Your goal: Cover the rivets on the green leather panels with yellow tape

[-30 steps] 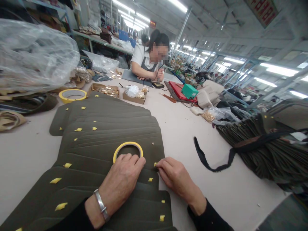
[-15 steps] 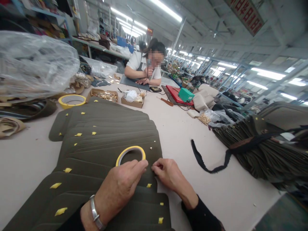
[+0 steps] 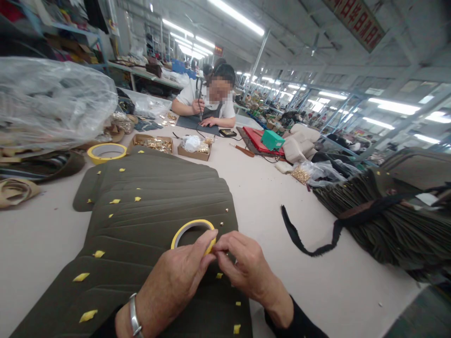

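Note:
My left hand point(image 3: 179, 274), with a silver bangle at the wrist, is closed on a roll of yellow tape point(image 3: 179, 232) above the layered dark olive panels point(image 3: 141, 234). My right hand point(image 3: 243, 267) pinches with thumb and forefinger right at the roll's right edge, against the left fingertips. What lies in that pinch is too small or hidden to make out. Small yellow tape pieces point(image 3: 81, 277) dot the panels. Two small metal studs point(image 3: 221, 224) show near the panels' right edge, just beyond my hands.
Boxes of gold metal fittings point(image 3: 153, 143) and another yellow tape roll point(image 3: 106, 152) stand behind the panels. A stack of olive pieces with a black strap point(image 3: 331, 239) lies right. Across the table a co-worker point(image 3: 207, 101) leans over a dark mat. A large plastic bag point(image 3: 52, 103) bulges at left.
My right hand has moved left from the panel's edge to meet my left hand at the tape roll. The co-worker's raised hand has come down toward the mat.

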The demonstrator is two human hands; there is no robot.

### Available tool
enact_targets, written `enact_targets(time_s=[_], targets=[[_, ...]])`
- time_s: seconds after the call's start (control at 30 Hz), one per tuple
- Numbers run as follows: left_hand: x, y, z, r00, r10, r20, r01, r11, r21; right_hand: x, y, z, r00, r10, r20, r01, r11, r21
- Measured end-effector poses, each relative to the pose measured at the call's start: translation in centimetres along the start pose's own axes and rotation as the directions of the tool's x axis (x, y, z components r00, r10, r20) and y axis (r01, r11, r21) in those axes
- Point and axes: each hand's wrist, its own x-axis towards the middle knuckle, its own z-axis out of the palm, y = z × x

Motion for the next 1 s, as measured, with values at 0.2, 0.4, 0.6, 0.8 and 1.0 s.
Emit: enact_targets(time_s=[0.2, 0.4, 0.6, 0.8, 1.0], targets=[[0.4, -0.1, 0.0, 0.996, -0.032, 0.079, 0.033, 0.999, -0.004, -0.5, 0.4, 0.9, 0.997, -0.021, -0.073, 0.01, 0.99, -0.141], [1.0, 0.2, -0.2, 0.997, -0.045, 0.069, 0.043, 0.998, 0.039, 0.3, 0.2, 1.8, 0.845, 0.532, -0.056, -0.496, 0.818, 0.291], [0.7, 0.9, -0.1, 0.993, -0.039, 0.115, 0.026, 0.993, 0.113, 1.1, 4.3, 1.7, 0.592, 0.805, 0.043, -0.675, 0.466, 0.572], [1.1, 0.7, 0.2, 0.877, -0.229, 0.423, 0.114, 0.953, 0.28, 1.5, 5.1, 1.4, 0.737, 0.675, 0.032, -0.65, 0.696, 0.305], [1.4, 1.0, 0.2, 0.853, -0.251, 0.457, 0.129, 0.951, 0.28, 2.3, 4.7, 2.0, 0.857, 0.51, -0.07, -0.515, 0.854, -0.079]])
